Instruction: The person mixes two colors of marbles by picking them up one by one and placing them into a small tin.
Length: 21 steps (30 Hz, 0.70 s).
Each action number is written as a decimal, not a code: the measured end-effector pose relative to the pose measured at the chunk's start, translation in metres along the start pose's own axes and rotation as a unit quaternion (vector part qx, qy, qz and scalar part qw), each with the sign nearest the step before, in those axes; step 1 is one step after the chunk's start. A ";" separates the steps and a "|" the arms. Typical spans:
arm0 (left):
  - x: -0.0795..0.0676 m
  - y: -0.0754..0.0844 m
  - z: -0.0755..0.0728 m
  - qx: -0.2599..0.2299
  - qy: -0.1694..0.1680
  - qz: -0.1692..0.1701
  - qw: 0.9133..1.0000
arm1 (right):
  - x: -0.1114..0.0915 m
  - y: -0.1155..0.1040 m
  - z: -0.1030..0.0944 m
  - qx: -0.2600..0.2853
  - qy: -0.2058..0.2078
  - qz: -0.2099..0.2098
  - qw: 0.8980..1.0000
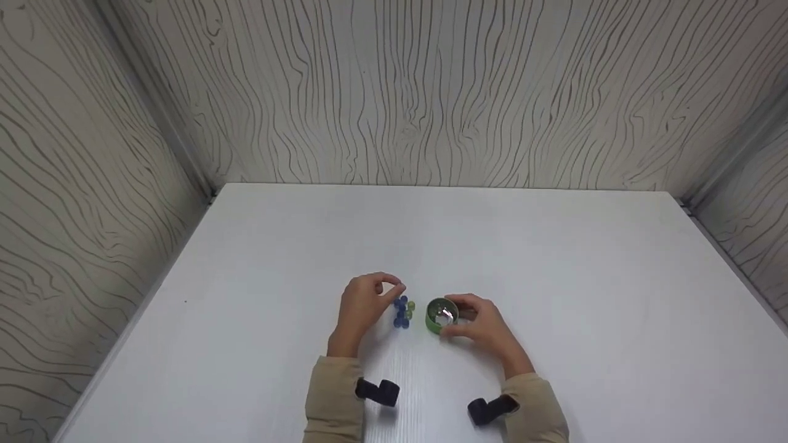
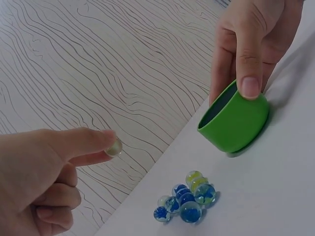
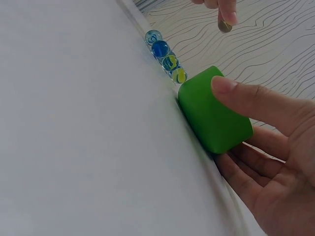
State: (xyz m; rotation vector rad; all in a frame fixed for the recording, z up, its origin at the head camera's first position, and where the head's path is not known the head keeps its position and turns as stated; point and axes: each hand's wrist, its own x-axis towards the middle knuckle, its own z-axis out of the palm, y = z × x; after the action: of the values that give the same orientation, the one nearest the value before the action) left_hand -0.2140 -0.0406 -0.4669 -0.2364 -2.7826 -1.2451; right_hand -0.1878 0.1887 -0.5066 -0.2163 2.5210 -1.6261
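Between thumb and forefinger my left hand (image 1: pixel 362 304) pinches a pale glass marble (image 2: pixel 114 147), held above the table. Below it, a cluster of several blue and yellow-green marbles (image 2: pixel 190 212) lies on the white surface. To the right of the cluster stands a small green cup (image 2: pixel 235 123), apart from the marbles. My right hand (image 1: pixel 486 323) grips the cup's side, thumb at the near side and fingers round the far side. In the head view something shiny shows inside the cup (image 1: pixel 442 314); what it is cannot be made out.
The white table (image 1: pixel 554 258) reaches back to a wall panel (image 1: pixel 406 92) with a wood-grain pattern. Another such panel (image 1: pixel 74 215) rises along the left. Black camera mounts (image 1: pixel 386 392) sit on both sleeves.
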 end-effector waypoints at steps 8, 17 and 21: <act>-0.001 0.006 0.003 0.007 -0.007 0.013 1.000 | 0.001 0.002 0.000 -0.002 -0.003 0.003 1.000; -0.001 0.010 0.004 -0.002 -0.014 0.029 0.999 | 0.001 0.001 -0.001 0.007 -0.008 -0.011 1.000; -0.001 0.011 0.004 -0.001 -0.018 0.025 1.000 | 0.001 0.002 -0.001 0.007 -0.009 -0.013 1.000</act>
State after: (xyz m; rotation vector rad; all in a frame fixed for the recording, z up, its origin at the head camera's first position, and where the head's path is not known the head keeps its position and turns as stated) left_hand -0.2106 -0.0304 -0.4613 -0.3294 -2.7876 -1.2456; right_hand -0.1891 0.1902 -0.5075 -0.2620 2.5025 -1.6425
